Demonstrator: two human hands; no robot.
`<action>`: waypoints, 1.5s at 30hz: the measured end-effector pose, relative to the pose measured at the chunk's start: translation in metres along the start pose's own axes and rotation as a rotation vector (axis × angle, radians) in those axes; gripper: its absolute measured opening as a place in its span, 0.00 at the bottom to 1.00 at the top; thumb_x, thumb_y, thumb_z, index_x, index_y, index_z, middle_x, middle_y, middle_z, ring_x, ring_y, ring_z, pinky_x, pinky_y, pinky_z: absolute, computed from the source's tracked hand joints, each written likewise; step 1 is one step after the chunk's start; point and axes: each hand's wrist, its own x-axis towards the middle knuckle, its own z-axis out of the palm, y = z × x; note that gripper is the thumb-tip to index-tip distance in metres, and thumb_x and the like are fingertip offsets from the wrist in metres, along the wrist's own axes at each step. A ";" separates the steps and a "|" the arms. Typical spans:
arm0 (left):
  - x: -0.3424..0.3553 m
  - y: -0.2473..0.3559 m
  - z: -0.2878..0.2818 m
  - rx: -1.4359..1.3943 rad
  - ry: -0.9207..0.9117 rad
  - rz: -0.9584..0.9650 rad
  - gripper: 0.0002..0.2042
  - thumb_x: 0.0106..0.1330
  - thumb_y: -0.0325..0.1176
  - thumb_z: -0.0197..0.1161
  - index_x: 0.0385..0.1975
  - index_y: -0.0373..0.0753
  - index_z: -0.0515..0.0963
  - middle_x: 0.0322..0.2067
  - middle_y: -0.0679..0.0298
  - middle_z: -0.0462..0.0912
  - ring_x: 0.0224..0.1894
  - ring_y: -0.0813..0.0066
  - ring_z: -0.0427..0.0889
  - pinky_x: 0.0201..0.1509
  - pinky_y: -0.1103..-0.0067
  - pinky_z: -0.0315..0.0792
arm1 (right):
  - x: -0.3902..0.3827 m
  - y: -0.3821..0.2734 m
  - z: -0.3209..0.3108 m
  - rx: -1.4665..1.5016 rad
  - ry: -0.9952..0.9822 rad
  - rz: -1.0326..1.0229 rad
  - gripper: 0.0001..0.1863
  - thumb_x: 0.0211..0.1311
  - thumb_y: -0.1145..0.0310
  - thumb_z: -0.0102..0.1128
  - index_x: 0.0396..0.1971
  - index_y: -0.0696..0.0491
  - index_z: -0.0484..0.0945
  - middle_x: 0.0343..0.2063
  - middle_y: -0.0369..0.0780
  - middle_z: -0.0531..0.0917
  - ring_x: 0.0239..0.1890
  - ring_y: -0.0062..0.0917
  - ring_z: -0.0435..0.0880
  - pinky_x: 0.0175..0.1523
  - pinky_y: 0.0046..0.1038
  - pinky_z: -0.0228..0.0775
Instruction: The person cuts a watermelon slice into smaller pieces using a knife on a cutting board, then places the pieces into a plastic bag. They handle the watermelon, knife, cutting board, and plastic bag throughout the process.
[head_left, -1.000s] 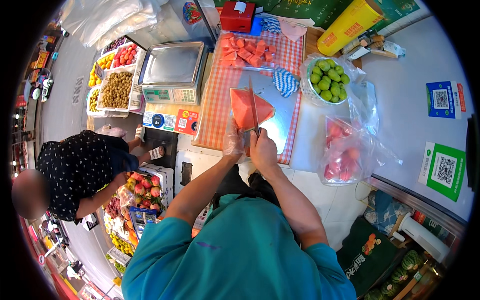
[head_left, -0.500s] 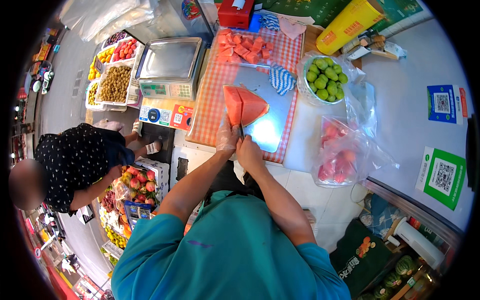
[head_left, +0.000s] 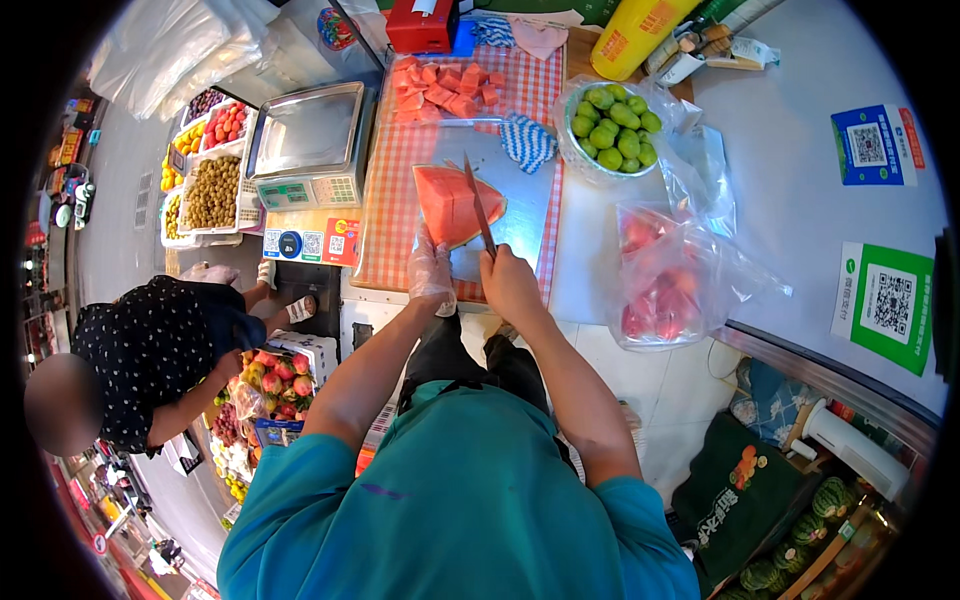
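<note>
A large wedge of red watermelon (head_left: 444, 202) rests on the metal cutting board (head_left: 525, 225), its near edge toward me. My left hand (head_left: 431, 270), in a clear plastic glove, grips the wedge at its near left side; some of its fingers are hidden against the fruit. In my bare right hand (head_left: 510, 284) is a knife (head_left: 479, 208), fingers wrapped round its handle. The blade points away from me and lies across the right part of the wedge; whether it touches the flesh I cannot tell. Beyond the board, watermelon chunks (head_left: 440, 92) sit in a clear tray.
A blue-and-white striped cloth (head_left: 527, 142) lies at the board's far edge. To the right stand a basket of green fruit (head_left: 613, 130) and a plastic bag of reddish fruit (head_left: 655, 285). A scale (head_left: 308, 135) is on the left. A person (head_left: 165, 350) bends beside fruit crates.
The knife was down at the wedge's cut, beside my left hand; now its blade shows higher and to the right. My right hand has moved away from my left. The whole view has shifted slightly.
</note>
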 end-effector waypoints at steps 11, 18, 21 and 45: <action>0.003 0.001 0.005 0.041 0.104 0.098 0.32 0.69 0.26 0.60 0.72 0.39 0.57 0.49 0.47 0.84 0.50 0.57 0.85 0.52 0.66 0.76 | -0.085 0.053 0.019 0.065 -0.184 0.021 0.19 0.73 0.58 0.50 0.37 0.61 0.76 0.25 0.53 0.83 0.31 0.54 0.83 0.38 0.50 0.74; 0.014 -0.022 0.007 -0.023 0.040 0.076 0.32 0.70 0.29 0.60 0.73 0.42 0.56 0.51 0.49 0.84 0.51 0.57 0.85 0.54 0.65 0.75 | -0.023 0.062 -0.008 0.230 0.018 0.090 0.22 0.74 0.53 0.48 0.38 0.61 0.74 0.27 0.59 0.81 0.34 0.58 0.81 0.39 0.53 0.70; 0.021 -0.036 0.007 -0.045 0.005 -0.007 0.32 0.71 0.32 0.60 0.73 0.44 0.57 0.50 0.49 0.85 0.50 0.56 0.86 0.52 0.64 0.76 | -0.004 0.068 -0.007 0.247 0.012 0.078 0.23 0.74 0.52 0.47 0.36 0.62 0.74 0.26 0.59 0.81 0.34 0.58 0.81 0.39 0.51 0.71; -0.026 0.030 0.017 0.160 0.167 -0.150 0.37 0.68 0.33 0.65 0.74 0.37 0.53 0.52 0.46 0.81 0.52 0.48 0.82 0.52 0.61 0.74 | -0.087 0.064 -0.090 0.628 -0.262 0.368 0.16 0.77 0.58 0.50 0.35 0.56 0.75 0.13 0.33 0.71 0.11 0.16 0.69 0.17 0.24 0.62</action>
